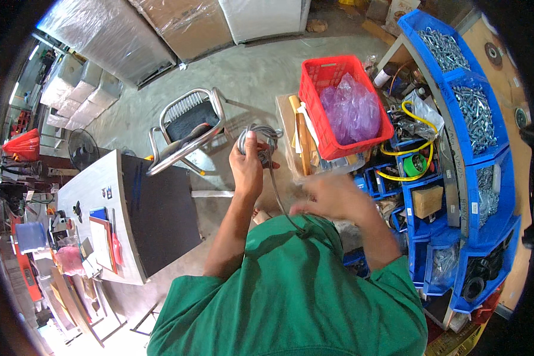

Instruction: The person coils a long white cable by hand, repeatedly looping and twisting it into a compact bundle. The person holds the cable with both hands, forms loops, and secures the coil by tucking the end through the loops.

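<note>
Grey cable (261,137), wound into a small coil, gripped in the left hand (247,167) and raised in front of the chest, above the concrete floor (249,77). Fingers of that hand clenched around the coil, thumb up across the loops. One loose strand (279,199) trailing down from the coil, curving toward the green shirt (291,291) and passing just beside the right hand (332,199). Right hand blurred, held lower and to the right of the coil, fingers seemingly half curled near the strand; cannot tell whether grasping it or released. Behind the coil, a metal chair (187,127) with a dark seat, tilted on the floor. Just right of the left hand, a red plastic crate (317,77) holding a crumpled purple bag (351,110), resting on a cluttered stack with wooden strips below. Farther right, blue bins (474,113) filled with screws and small metal parts, plus a yellow hose (418,127) looped among the clutter. At left, a grey table (95,184) with a dark side panel, a red-framed board and small tools lying on it.
</note>
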